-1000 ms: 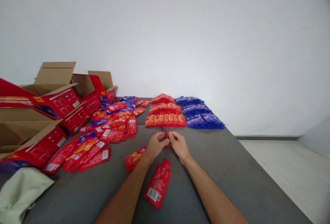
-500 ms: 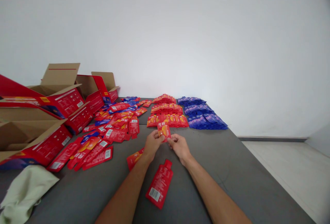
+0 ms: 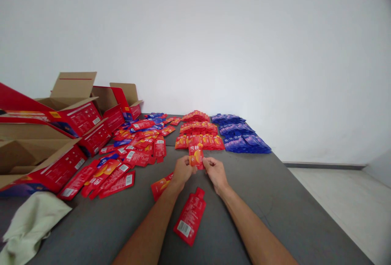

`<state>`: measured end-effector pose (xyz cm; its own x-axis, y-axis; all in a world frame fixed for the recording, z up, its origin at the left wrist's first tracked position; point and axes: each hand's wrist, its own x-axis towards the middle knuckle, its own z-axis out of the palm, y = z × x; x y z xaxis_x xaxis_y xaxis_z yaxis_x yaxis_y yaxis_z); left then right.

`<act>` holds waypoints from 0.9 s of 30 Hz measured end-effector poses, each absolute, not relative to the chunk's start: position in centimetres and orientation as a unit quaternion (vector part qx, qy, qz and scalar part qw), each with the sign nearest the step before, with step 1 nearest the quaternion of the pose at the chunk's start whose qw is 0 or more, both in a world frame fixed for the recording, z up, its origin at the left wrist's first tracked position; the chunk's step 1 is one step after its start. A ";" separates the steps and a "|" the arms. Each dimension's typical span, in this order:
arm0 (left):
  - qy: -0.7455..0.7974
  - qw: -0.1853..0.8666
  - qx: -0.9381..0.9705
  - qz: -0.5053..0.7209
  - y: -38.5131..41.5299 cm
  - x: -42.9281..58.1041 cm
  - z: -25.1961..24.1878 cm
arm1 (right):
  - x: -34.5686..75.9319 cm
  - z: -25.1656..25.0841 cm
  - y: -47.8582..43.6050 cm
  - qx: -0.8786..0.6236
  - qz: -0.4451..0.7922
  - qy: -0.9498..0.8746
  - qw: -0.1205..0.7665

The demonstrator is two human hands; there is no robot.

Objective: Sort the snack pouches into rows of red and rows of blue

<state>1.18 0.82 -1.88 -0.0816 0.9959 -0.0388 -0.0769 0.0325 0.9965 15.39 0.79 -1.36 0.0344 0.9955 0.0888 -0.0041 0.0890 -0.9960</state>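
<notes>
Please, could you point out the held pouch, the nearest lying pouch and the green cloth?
Held pouch (image 3: 196, 153), head view: printed front.
Nearest lying pouch (image 3: 190, 217), head view: barcoded face.
Green cloth (image 3: 34, 219), head view: folded middle.

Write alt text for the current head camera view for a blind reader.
A person's left hand and right hand hold up a red pouch over a dark table, with a barcoded pouch lying nearer. Beyond are rows of orange pouches and, to their right, blue pouches; at left are a mixed pile, open boxes and a pale cloth.

A pale green cloth (image 3: 33, 222) (rumpled) lies on the grey table (image 3: 259, 191).
</notes>
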 end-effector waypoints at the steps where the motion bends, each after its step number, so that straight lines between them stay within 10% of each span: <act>1: 0.508 0.510 0.459 0.521 0.8 1.1 -2.0 | 15.4 -1.3 0.9 -0.484 0.466 -0.509 0.538; 27: 0.477 0.533 0.407 0.568 1.7 -0.3 -2.4 | 13.4 -2.2 0.5 -0.472 0.517 -0.499 0.511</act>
